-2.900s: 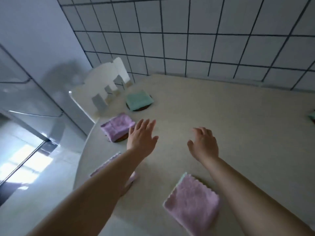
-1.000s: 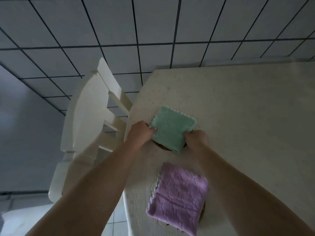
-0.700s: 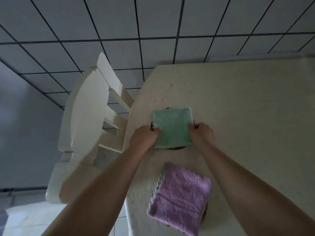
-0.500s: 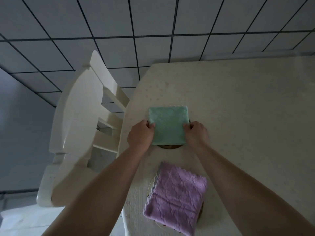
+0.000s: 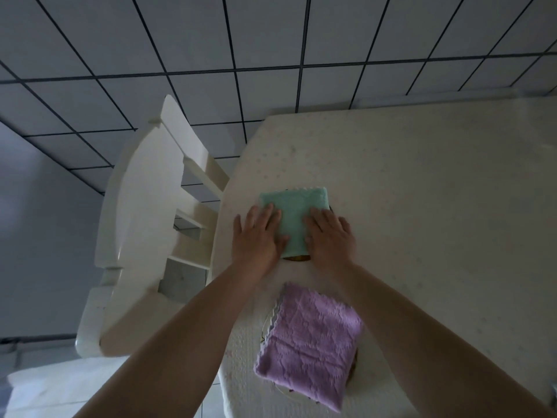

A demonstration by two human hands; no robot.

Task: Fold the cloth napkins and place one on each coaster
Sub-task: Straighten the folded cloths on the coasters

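A folded green napkin (image 5: 297, 211) lies on a brown coaster (image 5: 297, 258), of which only a sliver shows at its near edge. My left hand (image 5: 257, 236) rests flat on the napkin's left side, fingers spread. My right hand (image 5: 330, 235) lies flat on its right side. Neither hand grips the cloth. Closer to me, a folded purple napkin (image 5: 310, 345) sits on another coaster (image 5: 353, 366), between my forearms.
The cream table (image 5: 422, 206) has its left edge just beside the napkins. A white wooden chair (image 5: 141, 236) stands against that edge. A grey tiled wall (image 5: 271, 40) runs behind the table.
My hands held the green napkin by its sides and squared it on the coaster. They have let go and now lie flat on top of it.
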